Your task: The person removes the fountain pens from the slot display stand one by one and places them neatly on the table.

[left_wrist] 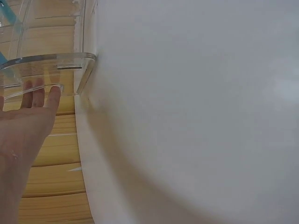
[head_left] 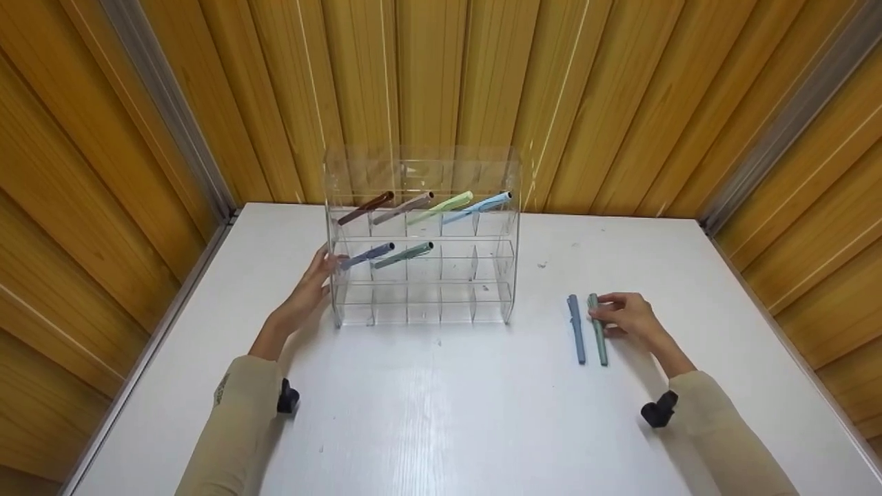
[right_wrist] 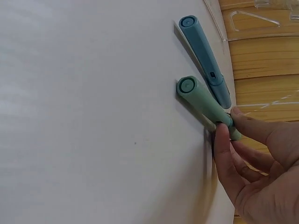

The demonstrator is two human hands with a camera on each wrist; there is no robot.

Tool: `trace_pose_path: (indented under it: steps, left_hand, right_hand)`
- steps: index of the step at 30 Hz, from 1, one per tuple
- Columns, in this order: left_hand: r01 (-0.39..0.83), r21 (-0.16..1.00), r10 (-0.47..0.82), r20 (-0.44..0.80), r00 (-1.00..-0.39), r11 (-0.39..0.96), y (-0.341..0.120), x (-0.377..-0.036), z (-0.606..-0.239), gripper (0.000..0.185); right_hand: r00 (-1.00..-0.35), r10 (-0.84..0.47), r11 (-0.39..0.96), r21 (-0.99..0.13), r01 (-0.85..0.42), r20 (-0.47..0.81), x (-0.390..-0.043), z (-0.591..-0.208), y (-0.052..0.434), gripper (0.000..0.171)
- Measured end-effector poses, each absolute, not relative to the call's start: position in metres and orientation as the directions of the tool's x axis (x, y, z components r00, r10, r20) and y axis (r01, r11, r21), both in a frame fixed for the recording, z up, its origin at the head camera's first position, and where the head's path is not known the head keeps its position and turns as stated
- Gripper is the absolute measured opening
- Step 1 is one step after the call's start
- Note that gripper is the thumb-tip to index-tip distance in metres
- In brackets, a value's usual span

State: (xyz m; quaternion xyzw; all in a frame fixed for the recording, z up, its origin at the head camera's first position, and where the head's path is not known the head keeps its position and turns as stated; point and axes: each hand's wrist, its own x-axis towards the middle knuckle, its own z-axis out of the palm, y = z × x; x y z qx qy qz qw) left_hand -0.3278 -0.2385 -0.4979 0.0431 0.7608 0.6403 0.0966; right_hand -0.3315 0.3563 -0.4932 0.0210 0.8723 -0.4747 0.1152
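A clear acrylic pen rack with rows of compartments stands toward the back of the table. My left hand rests against its left side, fingers fairly straight; the left wrist view shows the fingertips at the clear edge. On the right, my right hand pinches a green pen between thumb and fingers near one end. That pen lies along the tabletop, and whether it is lifted I cannot tell. Beside it, untouched, lies a blue pen.
In the rack's upper row lean a dark brown pen, a mauve pen, a light green pen and a light blue pen. A lower row holds a slate-blue pen and a dark green pen. Wood-look panels enclose the table.
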Motion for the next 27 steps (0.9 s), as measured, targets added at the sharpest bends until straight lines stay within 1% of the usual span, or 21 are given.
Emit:
trace_pose_path:
  steps: [7, 18, 21, 27]
  left_hand:
    - [-0.074, 0.982, 0.187, -0.107, -0.977, 0.173, -0.237, -0.328, -0.498, 0.068]
    - [-0.047, 0.987, 0.207, -0.079, -0.975, 0.154, -0.237, -0.328, -0.501, 0.073]
    - [-0.04, 0.988, 0.212, -0.072, -0.975, 0.151, -0.239, -0.327, -0.5, 0.073]
    - [-0.027, 0.989, 0.234, -0.06, -0.97, 0.142, -0.246, -0.327, -0.496, 0.073]
  right_hand:
    - [-0.974, -0.039, 0.541, -0.824, 0.168, -0.224, -0.33, -0.495, 0.354, 0.055]
    - [-0.98, -0.036, 0.528, -0.836, 0.146, -0.194, -0.329, -0.499, 0.357, 0.054]
    - [-0.98, -0.054, 0.525, -0.84, 0.135, -0.191, -0.329, -0.496, 0.358, 0.056]
    - [-0.974, -0.047, 0.511, -0.843, 0.166, -0.22, -0.327, -0.492, 0.366, 0.062]
